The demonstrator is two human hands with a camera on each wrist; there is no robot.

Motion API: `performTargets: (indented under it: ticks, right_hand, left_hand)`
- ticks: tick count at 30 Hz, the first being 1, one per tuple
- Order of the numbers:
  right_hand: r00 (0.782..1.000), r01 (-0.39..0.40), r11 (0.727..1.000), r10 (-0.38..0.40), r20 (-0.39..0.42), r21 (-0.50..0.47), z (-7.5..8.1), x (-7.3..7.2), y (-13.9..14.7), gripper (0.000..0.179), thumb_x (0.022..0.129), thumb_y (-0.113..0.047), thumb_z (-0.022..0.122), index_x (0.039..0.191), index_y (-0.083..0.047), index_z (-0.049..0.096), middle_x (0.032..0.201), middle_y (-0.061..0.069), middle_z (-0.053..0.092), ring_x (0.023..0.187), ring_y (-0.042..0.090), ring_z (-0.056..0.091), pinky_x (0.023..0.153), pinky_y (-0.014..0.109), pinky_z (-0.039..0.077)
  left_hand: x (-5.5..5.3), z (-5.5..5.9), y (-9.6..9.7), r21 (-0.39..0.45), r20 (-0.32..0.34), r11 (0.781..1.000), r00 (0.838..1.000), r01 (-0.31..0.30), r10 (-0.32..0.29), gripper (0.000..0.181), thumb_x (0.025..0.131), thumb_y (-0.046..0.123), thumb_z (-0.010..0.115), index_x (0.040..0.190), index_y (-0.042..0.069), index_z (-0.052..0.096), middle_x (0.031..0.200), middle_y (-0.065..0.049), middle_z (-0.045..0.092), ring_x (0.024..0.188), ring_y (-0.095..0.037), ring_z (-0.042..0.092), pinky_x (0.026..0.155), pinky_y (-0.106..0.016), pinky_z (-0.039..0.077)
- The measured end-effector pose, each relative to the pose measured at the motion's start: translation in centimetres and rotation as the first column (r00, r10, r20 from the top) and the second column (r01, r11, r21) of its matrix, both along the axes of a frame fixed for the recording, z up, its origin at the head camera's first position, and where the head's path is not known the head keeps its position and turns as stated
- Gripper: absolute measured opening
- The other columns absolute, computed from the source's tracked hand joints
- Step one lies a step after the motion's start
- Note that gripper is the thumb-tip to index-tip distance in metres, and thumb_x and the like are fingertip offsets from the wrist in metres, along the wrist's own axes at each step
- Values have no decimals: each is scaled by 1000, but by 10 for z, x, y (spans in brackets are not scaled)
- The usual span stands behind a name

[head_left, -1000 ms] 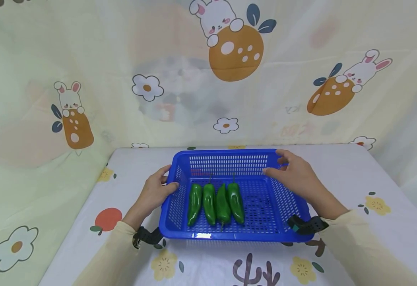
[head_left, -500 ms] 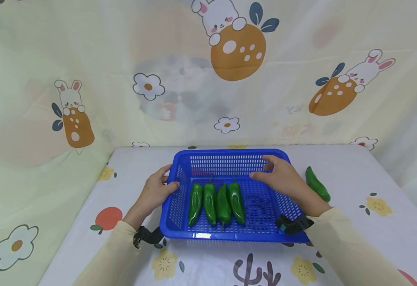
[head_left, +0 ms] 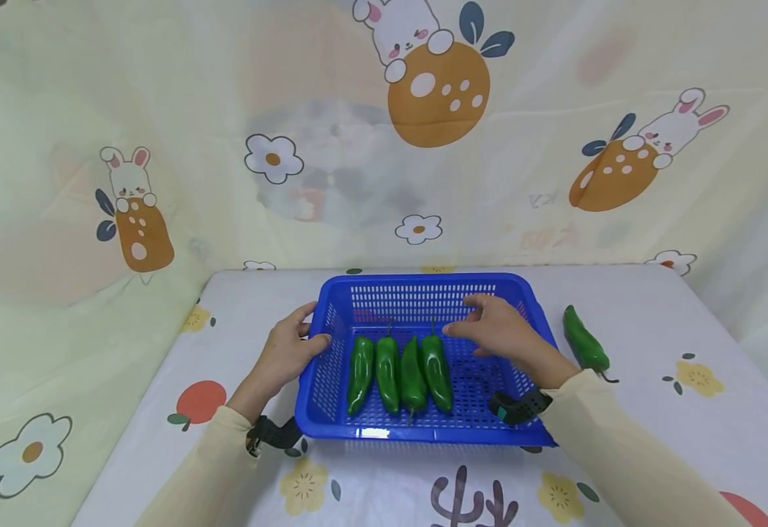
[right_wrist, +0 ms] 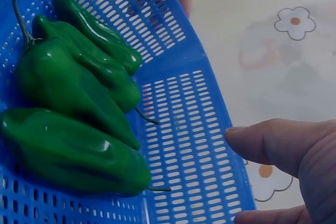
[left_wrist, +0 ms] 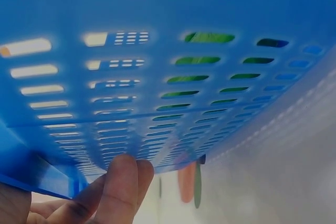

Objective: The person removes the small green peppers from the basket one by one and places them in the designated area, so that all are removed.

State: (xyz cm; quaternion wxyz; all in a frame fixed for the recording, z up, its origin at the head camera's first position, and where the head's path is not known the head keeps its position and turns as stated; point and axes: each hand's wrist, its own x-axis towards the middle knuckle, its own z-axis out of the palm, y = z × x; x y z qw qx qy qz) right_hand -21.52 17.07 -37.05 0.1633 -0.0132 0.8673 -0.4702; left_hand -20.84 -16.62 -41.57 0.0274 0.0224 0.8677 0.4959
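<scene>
A blue plastic basket [head_left: 423,433] with slotted walls stands on the table. Several green peppers [head_left: 360,375] lie side by side in its left and middle part. My left hand [head_left: 288,348] grips the basket's left rim, thumb over the top; in the left wrist view its fingers [left_wrist: 121,190] are against the outer wall. Over the basket's interior, right of the rightmost pepper [head_left: 436,372], hovers my right hand [head_left: 505,333], thumb and fingers apart and holding nothing. The right wrist view shows its thumb [right_wrist: 278,140] apart from the nearest pepper [right_wrist: 73,150].
One more green pepper [head_left: 584,340] lies on the tablecloth [head_left: 654,432] to the right of the basket, stem toward me. Behind the table hangs a printed cloth [head_left: 357,219] with rabbits and flowers. Black straps with cameras sit on both wrists.
My right hand has moved left, from the basket's right rim to over its inside. The pepper outside on the right has come into view. My left hand has stayed on the rim.
</scene>
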Motion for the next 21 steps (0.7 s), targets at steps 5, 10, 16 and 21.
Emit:
performTargets:
  ticks: [5,10,16,21]
  right_hand:
    - [1000,5,1000,-4,31,-22,-7,-2,-4,83,94,-25,75,158,6,33,135,27,51,124,43,58,86,47,64]
    - [998,3,999,-1,69,-34,-13,-4,-8,85,93,-22,75,158,8,30,135,27,53,128,44,56,88,49,64]
    - [993,-23,999,27,117,-30,-20,-7,-14,85,92,-22,75,158,8,29,154,32,42,134,48,53,86,50,64]
    - [988,-35,999,39,152,-29,-23,-7,-18,84,93,-19,75,157,9,30,159,32,36,131,51,55,84,51,64]
  left_hand:
    - [-1,0,1,0,0,1000,1000,0,0,72,98,14,67,161,2,34,129,-28,68,96,-38,77,74,-47,66]
    - [-1,0,1,-2,-5,1000,1000,2,-2,72,98,14,67,160,2,35,131,-28,67,97,-39,77,74,-48,65]
    - [0,-1,0,2,0,1000,1000,-5,5,72,98,14,67,161,2,35,132,-28,66,100,-40,76,76,-49,65]
    - [-1,-2,0,8,-2,1000,1000,-3,3,71,98,14,67,161,3,35,131,-28,67,99,-39,76,75,-49,65]
